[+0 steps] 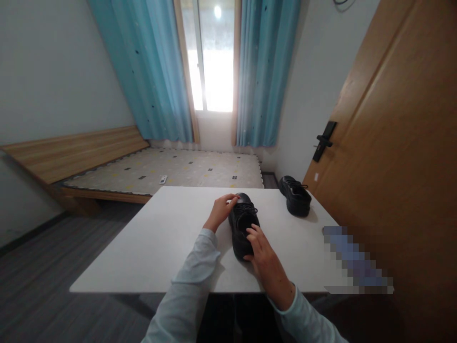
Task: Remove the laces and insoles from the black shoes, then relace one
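A black lace-up shoe [238,240] rests on the white table [160,238], its toe pointing away from me and its heel toward me. My left hand [220,209] grips the shoe's toe from the left, fingertips on top of it. At the heel, my right hand [262,252] is closed on the right rear side, with fingers over the collar and the thumb low at the back. The laces lie across the top between my hands. A second black shoe [297,197] stands apart at the table's far right, its heel toward me.
A pixelated, blurred bluish item [353,257] lies along the table's right edge. Beyond the table is a bed [193,166] with a small white remote-like object [163,179] on it. A wooden door [389,143] stands close on the right.
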`<state>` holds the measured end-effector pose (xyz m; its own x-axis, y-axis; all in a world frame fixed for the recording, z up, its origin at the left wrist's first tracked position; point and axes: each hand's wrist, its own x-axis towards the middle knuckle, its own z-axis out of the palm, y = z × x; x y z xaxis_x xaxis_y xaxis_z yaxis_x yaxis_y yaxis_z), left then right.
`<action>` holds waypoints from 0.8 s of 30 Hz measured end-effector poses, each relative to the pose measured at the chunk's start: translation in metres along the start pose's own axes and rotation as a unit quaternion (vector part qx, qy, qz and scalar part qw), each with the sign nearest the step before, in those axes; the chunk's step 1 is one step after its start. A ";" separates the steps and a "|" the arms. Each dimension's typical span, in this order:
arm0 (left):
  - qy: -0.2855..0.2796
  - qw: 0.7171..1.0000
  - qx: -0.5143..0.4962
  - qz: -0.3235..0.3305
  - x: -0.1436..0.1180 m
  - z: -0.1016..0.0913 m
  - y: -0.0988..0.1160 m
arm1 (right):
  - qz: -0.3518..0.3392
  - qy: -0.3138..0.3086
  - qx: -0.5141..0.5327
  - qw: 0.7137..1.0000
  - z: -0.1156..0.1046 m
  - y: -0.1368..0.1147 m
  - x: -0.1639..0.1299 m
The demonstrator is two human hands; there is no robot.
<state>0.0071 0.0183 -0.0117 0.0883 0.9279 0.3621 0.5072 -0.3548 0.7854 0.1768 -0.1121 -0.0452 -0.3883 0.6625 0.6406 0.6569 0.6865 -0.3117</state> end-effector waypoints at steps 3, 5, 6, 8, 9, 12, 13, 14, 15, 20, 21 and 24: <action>-0.006 1.000 0.008 0.004 0.000 0.000 0.000 | -0.007 0.004 0.012 1.000 0.002 0.001 0.000; -0.009 1.000 0.016 0.012 0.000 0.000 0.000 | -0.009 0.006 0.010 1.000 0.004 0.001 0.002; -0.011 1.000 0.021 0.016 0.000 0.000 0.000 | -0.009 0.004 0.004 1.000 0.004 0.001 0.003; -0.017 0.999 0.031 0.020 0.000 -0.001 0.001 | -0.013 -0.008 -0.018 1.000 0.001 0.001 0.006; -0.021 0.999 0.036 0.021 -0.001 -0.001 0.001 | -0.016 -0.017 -0.032 0.999 -0.001 0.001 0.008; -0.025 0.999 0.040 0.021 -0.001 -0.001 0.002 | -0.031 -0.065 -0.053 0.996 -0.018 0.000 0.018; -0.025 0.999 0.039 0.019 -0.001 -0.001 0.002 | -0.035 -0.086 -0.048 0.994 -0.026 0.000 0.022; -0.025 0.999 0.038 0.017 -0.001 -0.001 0.001 | -0.035 -0.109 -0.037 0.993 -0.034 -0.001 0.027; -0.025 0.999 0.038 0.016 -0.001 -0.001 0.001 | -0.032 -0.133 -0.020 0.990 -0.042 -0.001 0.033; -0.027 0.999 0.044 0.017 0.000 -0.001 0.000 | -0.011 -0.144 0.042 0.989 -0.071 0.009 0.066; -0.027 0.998 0.046 0.017 0.000 -0.001 0.000 | -0.008 -0.132 0.051 0.990 -0.073 0.013 0.073; -0.029 0.998 0.051 0.017 0.000 -0.001 0.000 | -0.009 -0.086 0.087 0.992 -0.069 0.027 0.092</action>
<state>0.0060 0.0181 -0.0113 0.1542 0.9216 0.3563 0.5882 -0.3753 0.7163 0.2040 -0.0532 0.0536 -0.5125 0.6813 0.5226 0.5339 0.7295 -0.4275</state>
